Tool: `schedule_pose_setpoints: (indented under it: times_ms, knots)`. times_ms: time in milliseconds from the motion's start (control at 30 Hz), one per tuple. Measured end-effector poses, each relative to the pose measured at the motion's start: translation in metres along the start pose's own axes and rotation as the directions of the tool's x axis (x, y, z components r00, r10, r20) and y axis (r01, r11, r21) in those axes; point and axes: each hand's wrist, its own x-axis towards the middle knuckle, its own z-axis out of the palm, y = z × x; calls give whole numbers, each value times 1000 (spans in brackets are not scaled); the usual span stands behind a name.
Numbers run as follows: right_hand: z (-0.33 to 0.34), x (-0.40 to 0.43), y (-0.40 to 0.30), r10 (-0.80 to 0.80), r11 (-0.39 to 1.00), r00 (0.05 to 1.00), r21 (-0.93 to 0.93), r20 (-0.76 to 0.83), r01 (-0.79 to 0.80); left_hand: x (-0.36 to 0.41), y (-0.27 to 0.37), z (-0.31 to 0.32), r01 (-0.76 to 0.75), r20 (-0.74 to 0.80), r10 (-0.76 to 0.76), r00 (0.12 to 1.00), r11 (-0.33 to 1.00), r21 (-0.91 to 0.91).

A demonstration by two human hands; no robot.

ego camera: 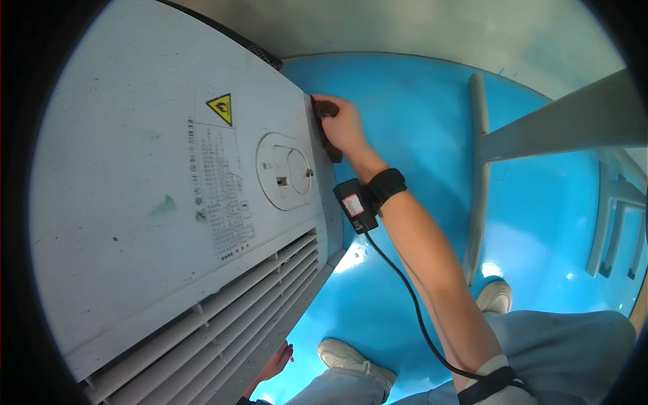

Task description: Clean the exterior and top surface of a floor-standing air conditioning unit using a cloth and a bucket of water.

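Observation:
My right hand [344, 121] grips a dark brown elongated tool with a rounded knob [328, 109], holding it at the narrow side of a white floor-standing air conditioner [136, 167]. What kind of tool it is cannot be told. A black strap on the right wrist carries a black box [356, 205] with a cable [415, 298] running up the forearm. Low in the view, my left hand [277, 362] shows beside the unit's louvred grille [223, 329], partly hidden by it. Something small, reddish and dark is at its fingertips, too small to name.
On the unit's top part are a yellow flame warning triangle [223, 109], printed text and a round cover [285, 172]. Grey metal furniture legs [478, 177] stand on the glossy blue floor [420, 121] to the right. A pale wall [430, 25] runs behind. My light shoes [341, 354] are below.

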Motion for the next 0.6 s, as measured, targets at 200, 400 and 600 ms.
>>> schedule_pose_setpoints:
  times_ms: [200,400,600]
  knots:
    - [12,-47,-24,-124,990,992,-67,-9,123,-10,-2,6,25,22,-25,999,999,-27]
    - [7,-45,-29,-186,975,980,-112,63,192,-10,-3,8,45,59,-47,997,998,34]
    - [11,-6,-17,-172,979,985,-110,1,171,-3,-2,7,-99,-109,96,989,995,-16]
